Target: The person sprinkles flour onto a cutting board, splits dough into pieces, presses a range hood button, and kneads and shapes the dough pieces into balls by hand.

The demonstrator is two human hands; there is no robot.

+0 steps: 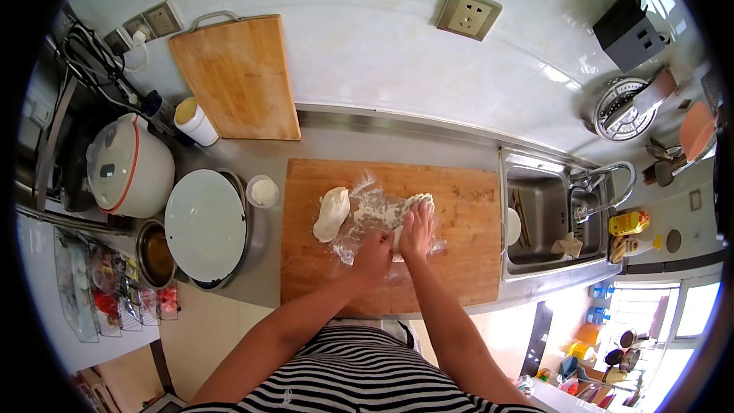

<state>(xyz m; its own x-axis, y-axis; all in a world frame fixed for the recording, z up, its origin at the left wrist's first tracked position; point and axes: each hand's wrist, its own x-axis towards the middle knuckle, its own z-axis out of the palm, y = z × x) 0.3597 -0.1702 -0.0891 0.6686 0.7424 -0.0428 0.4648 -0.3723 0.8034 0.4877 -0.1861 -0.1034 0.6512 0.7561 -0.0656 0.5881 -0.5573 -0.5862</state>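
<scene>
A floured wooden board (466, 260) lies on the counter in front of me. My right hand (417, 231) presses down on a piece of dough (422, 199), its fingers stretched out along it. Just to the left, my left hand (372, 254) is curled closed at the near end of this dough, seemingly gripping it; the fingertips are partly hidden. A second, smooth lump of dough (332, 214) rests on the left part of the board, touched by neither hand. Loose flour (372, 213) is scattered between the two pieces.
Left of the board are a small cup of white powder (264, 192), a large white enamel basin (205, 222) and a rice cooker (141, 164). Another cutting board (237, 76) leans on the wall. To the right is a steel sink (535, 260) with a faucet (623, 172).
</scene>
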